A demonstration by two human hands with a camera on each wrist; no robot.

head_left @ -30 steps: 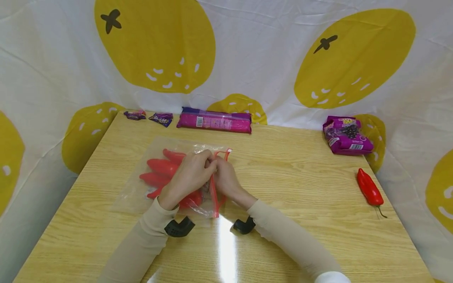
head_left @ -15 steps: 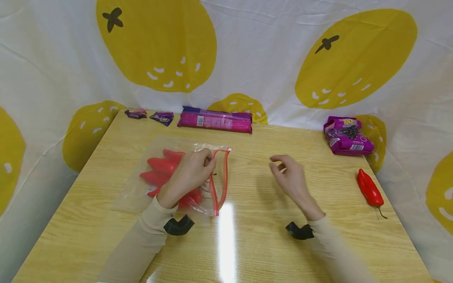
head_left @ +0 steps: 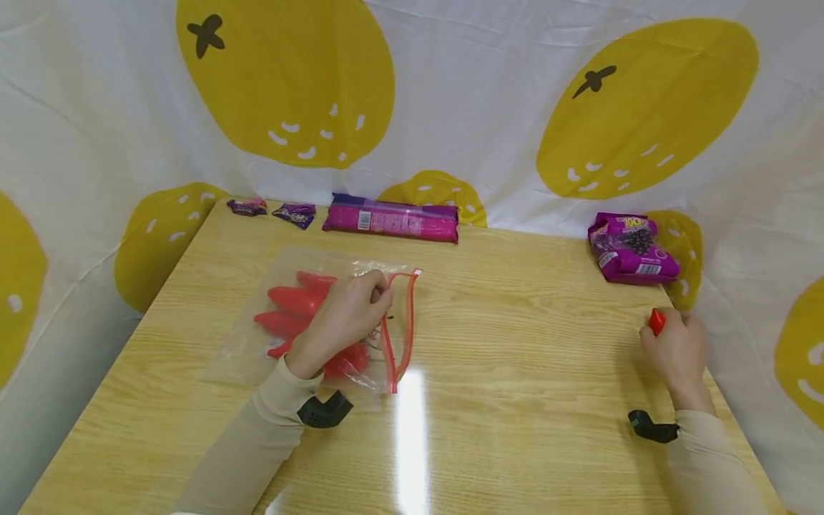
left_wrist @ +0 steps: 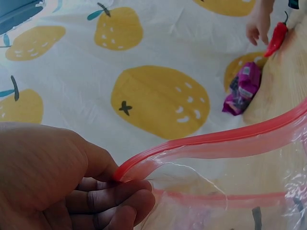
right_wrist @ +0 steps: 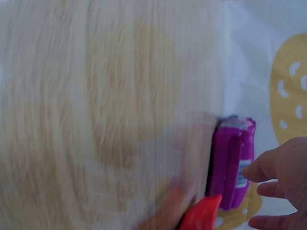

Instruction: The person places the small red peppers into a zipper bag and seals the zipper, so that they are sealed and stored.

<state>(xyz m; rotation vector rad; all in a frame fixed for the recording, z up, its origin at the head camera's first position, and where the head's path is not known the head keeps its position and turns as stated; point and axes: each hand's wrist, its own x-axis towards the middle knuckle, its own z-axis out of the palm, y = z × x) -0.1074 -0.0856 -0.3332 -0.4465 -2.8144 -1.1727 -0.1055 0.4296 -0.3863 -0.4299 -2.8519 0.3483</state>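
Note:
My left hand (head_left: 344, 315) pinches the open mouth of a clear zip bag (head_left: 410, 325), whose edges are red. Several red peppers (head_left: 292, 302) lie inside the bag, stems toward the mouth; the left hand and wrist cover part of them. In the left wrist view, thumb and fingers of that hand (left_wrist: 96, 187) hold one red zip edge, and the mouth gapes beside them. At the table's right edge, my right hand (head_left: 677, 350) is over a loose red pepper (head_left: 656, 322), mostly hiding it. Its fingers (right_wrist: 266, 165) are spread apart in the right wrist view, with the pepper (right_wrist: 202, 214) beside them.
A purple packet with a grape picture (head_left: 634, 247) stands at the back right, just beyond the right hand. Along the back edge lie a long purple-pink packet (head_left: 393, 218) and two small purple wrappers (head_left: 295, 214). A fruit-patterned cloth (head_left: 463, 107) hangs behind the wooden table (head_left: 515, 343).
My right hand has let go of the bag's mouth and moved across the table to the loose pepper on the right. The left hand has stayed at the bag.

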